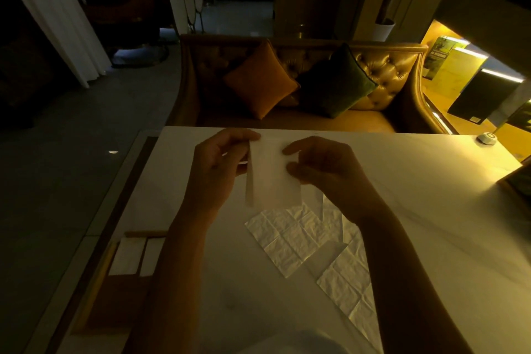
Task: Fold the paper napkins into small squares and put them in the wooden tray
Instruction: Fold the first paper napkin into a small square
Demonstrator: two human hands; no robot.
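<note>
head view looks down at a folded napkin held up above the bench, a tall pale strip with a loose flap hanging along its left edge. the left hand pinches its upper left corner between thumb and fingers; the right hand is closed on its right edge, thumb in front. below the hands, unfolded napkins lie flat and overlapping on the bench, white, crinkled and marked with a grid of creases. at the bench's left edge sits the wooden tray, with two folded white napkins side by side at its far end. the bench top is pale and smooth, lit yellow from the right. beyond it stands a tufted leather sofa with an orange cushion and a dark green cushion; the room is dim.
</note>
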